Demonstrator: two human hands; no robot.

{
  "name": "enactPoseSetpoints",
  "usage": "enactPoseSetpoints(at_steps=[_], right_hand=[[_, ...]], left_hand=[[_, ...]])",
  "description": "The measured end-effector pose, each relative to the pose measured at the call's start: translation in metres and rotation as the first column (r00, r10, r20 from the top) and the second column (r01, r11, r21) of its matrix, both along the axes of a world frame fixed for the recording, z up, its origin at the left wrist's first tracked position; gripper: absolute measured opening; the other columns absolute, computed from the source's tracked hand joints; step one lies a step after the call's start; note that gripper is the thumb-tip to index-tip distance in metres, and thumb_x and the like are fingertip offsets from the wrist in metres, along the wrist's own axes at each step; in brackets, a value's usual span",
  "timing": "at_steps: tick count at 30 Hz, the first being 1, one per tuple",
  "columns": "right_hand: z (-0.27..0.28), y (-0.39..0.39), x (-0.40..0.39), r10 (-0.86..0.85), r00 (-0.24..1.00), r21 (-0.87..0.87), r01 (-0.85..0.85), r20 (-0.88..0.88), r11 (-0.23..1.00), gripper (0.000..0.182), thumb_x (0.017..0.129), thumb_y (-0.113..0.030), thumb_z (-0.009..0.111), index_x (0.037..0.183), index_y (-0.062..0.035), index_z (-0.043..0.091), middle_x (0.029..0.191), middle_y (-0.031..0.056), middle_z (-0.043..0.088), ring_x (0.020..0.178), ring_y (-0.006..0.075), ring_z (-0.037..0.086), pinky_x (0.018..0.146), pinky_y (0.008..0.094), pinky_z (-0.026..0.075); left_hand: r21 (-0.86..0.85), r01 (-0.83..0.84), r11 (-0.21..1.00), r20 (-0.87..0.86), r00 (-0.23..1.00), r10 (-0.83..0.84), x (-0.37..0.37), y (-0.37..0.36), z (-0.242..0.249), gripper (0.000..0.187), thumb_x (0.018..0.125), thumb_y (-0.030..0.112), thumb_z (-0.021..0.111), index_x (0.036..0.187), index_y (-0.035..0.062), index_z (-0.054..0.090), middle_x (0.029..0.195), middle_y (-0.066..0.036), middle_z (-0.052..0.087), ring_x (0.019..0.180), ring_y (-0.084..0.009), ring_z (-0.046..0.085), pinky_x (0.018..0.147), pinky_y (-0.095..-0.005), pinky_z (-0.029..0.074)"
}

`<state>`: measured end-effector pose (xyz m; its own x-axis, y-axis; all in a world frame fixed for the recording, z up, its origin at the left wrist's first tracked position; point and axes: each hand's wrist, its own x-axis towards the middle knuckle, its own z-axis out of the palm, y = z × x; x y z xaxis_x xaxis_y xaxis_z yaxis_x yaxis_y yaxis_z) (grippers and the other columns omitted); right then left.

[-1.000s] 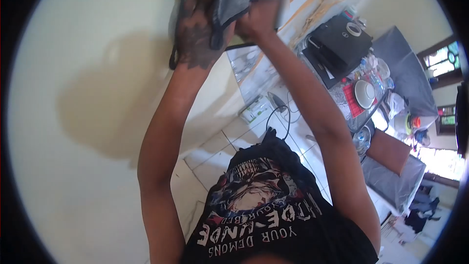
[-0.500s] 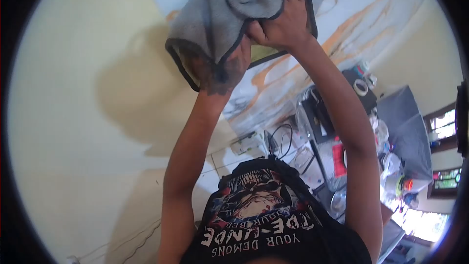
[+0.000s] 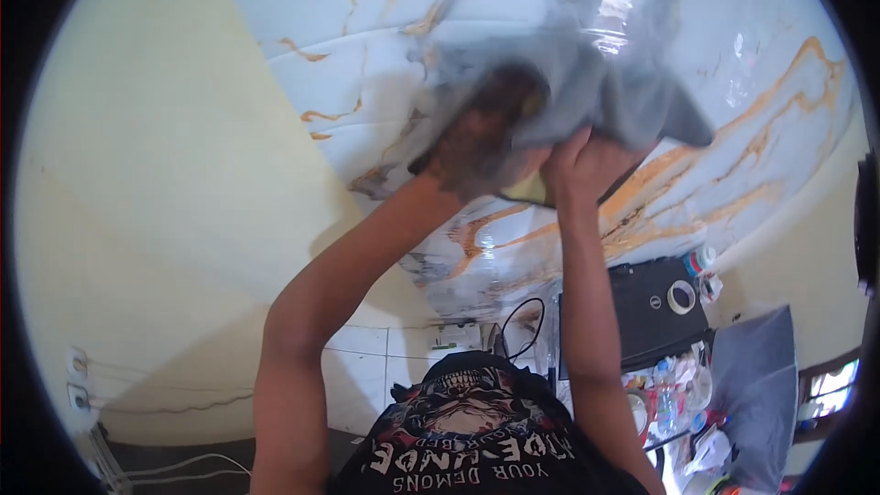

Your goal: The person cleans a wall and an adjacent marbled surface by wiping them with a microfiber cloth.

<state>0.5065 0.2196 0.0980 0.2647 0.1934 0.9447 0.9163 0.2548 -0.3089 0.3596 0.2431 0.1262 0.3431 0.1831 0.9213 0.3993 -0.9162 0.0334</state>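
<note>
A grey cloth (image 3: 632, 105) with dark edging and a yellow-green underside is bunched in front of a marble-patterned sheet. My left hand (image 3: 486, 147), dark-marked on its back and smeared by motion, holds the cloth's left part; its fingers are mostly lost in blur and folds. Close beside it, my right hand (image 3: 596, 170) is closed on the lower right edge of the cloth. Both arms reach up and forward. The glossy white sheet (image 3: 357, 64) has orange and grey veins and a horizontal crease left of the cloth.
A plain cream wall (image 3: 137, 174) borders the sheet on the left. Below right are a black case (image 3: 632, 302), a tape roll (image 3: 681, 297), plastic bottles (image 3: 667, 394) and a grey panel (image 3: 752, 394). Plugs (image 3: 81, 394) and cables sit low on the left wall.
The view has shifted, showing more of the sheet. My hands and the cloth appear lower and further right. The cloth is now blurred and differently folded, its corner flared rightward.
</note>
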Motion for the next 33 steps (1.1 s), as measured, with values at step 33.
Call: enactPoseSetpoints(at_steps=[33], right_hand=[[0.072,-0.009,-0.100,0.339,0.153,-0.324,-0.112,0.928,0.939,0.025,0.082,-0.031,0.055,0.089,-0.0135,0.072,0.124,0.0069,0.063,0.142,0.0258,0.033,0.124,0.0493,0.010]], left_hand=[[-0.248,-0.442,0.862,0.444,0.739,0.506,-0.042,-0.029,-0.126,0.052,0.096,0.027,0.056,0.130,-0.0121,0.047,0.118,-0.027,0.061,0.110,-0.0396,0.062,0.093,-0.0418,0.049]])
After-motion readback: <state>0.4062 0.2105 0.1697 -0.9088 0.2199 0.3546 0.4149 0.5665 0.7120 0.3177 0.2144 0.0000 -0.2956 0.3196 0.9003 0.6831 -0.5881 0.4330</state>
